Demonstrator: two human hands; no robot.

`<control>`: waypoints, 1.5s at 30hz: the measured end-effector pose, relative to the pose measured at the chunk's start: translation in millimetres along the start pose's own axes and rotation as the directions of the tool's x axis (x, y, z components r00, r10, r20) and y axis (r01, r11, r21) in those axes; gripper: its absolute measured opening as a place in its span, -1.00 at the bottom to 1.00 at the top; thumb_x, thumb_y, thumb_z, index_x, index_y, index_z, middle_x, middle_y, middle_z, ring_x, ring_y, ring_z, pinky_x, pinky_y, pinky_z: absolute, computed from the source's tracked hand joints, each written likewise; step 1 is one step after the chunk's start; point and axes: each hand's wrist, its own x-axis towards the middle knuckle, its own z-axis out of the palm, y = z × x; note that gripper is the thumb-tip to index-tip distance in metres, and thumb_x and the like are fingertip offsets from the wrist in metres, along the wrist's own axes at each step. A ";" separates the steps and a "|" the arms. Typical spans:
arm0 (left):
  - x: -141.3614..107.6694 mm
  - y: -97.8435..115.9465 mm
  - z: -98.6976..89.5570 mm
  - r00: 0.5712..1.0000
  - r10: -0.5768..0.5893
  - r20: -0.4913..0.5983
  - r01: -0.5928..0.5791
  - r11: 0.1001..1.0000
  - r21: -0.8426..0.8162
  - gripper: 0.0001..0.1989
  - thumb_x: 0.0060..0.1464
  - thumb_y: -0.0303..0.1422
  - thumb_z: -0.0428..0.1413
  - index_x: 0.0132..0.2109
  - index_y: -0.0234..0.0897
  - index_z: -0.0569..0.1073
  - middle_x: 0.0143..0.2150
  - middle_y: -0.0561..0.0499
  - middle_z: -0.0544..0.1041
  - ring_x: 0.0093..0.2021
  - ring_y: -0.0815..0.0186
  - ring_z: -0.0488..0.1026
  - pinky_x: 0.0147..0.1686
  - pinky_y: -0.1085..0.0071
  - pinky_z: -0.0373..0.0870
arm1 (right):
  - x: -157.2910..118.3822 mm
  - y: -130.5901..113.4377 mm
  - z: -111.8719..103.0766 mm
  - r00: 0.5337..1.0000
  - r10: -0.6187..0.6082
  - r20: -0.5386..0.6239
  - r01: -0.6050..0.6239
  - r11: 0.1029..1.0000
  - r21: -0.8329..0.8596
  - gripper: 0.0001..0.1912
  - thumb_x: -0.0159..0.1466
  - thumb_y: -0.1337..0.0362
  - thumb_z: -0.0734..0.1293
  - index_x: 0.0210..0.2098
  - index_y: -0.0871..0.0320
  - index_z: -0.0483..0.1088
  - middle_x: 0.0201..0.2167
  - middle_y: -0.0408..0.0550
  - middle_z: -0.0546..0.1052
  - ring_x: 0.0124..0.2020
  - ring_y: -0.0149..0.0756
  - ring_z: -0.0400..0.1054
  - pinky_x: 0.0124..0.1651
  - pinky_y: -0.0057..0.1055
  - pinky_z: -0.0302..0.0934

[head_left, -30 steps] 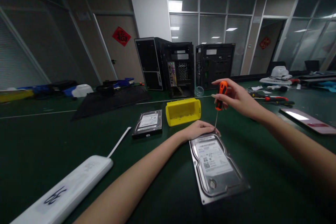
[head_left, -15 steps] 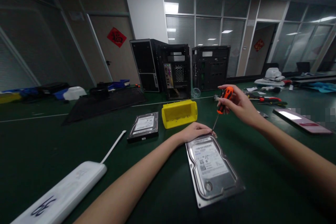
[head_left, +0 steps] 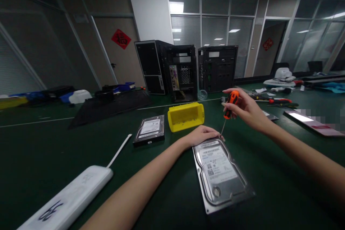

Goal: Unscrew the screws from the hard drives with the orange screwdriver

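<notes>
On the dark green work surface (head_left: 54, 143), just in front of the person, a silver hard drive (head_left: 219, 172) lies flat, label side up. The left hand (head_left: 202, 134) rests palm down on its far edge, fingers laid flat and together. The right hand (head_left: 246, 109) pinches the orange handle of a screwdriver (head_left: 229, 109) between fingertips and thumb; the shaft slants down and its tip meets the far right corner of the drive, just beside the left hand.

Beyond the left hand stands a yellow bin (head_left: 185, 115), open side facing the camera. Near its left side lies a 2nd hard drive (head_left: 150, 129), dark-framed, with a white label. A white power strip (head_left: 70, 199) with dark handwriting lies at the near left, its white cord running toward the 2nd drive. A black panel (head_left: 110, 106) lies flat farther left.

At the far edge stand 2 black computer cases (head_left: 185, 68), rear panels facing the camera. Red-handled tools (head_left: 277, 101) lie to the right, well apart from the drive, and a flat reflective panel lies near them.

Behind the surface, the room shows a white pillar (head_left: 151, 10), glass partitions with blinds, lit ceiling panels, and 2 red diamond-shaped door decorations (head_left: 121, 38).
</notes>
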 end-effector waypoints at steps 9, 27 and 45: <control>-0.4 -0.3 0.9 1.000 -0.007 -0.010 0.007 0.999 -0.041 -0.64 0.10 -0.15 0.06 -0.14 -0.35 0.54 -0.13 -0.09 0.55 -0.13 0.28 0.45 -0.10 0.42 0.28 | 0.8 3.2 -2.7 0.999 -0.010 -0.030 0.010 1.000 0.003 -0.56 0.18 0.17 0.30 0.04 0.06 0.19 -0.41 -0.11 0.42 -0.48 -0.35 0.33 -0.45 -0.37 0.28; 0.4 3.5 1.8 0.967 -0.033 -0.251 0.003 0.993 -0.119 -0.68 0.01 -0.18 0.15 -0.20 -0.34 0.56 -0.18 -0.08 0.56 -0.25 0.34 0.40 -0.22 0.46 0.23 | 2.2 4.0 -3.5 0.975 -0.040 -0.220 0.050 0.998 0.037 -0.60 0.17 0.12 0.29 -0.03 0.06 0.20 -0.42 -0.10 0.46 -0.48 -0.32 0.38 -0.52 -0.40 0.26; 4.3 0.8 -5.6 0.974 -0.032 -0.225 -0.034 0.959 -0.282 -0.72 0.04 -0.24 0.05 -0.28 -0.36 0.55 -0.21 -0.08 0.56 -0.37 0.39 0.32 -0.48 0.48 0.00 | -4.1 -5.0 5.0 0.941 -0.117 -0.319 0.143 0.988 0.060 -0.73 0.19 0.13 0.28 -0.16 0.02 0.16 -0.42 -0.11 0.43 -0.53 -0.35 0.32 -0.51 -0.35 0.24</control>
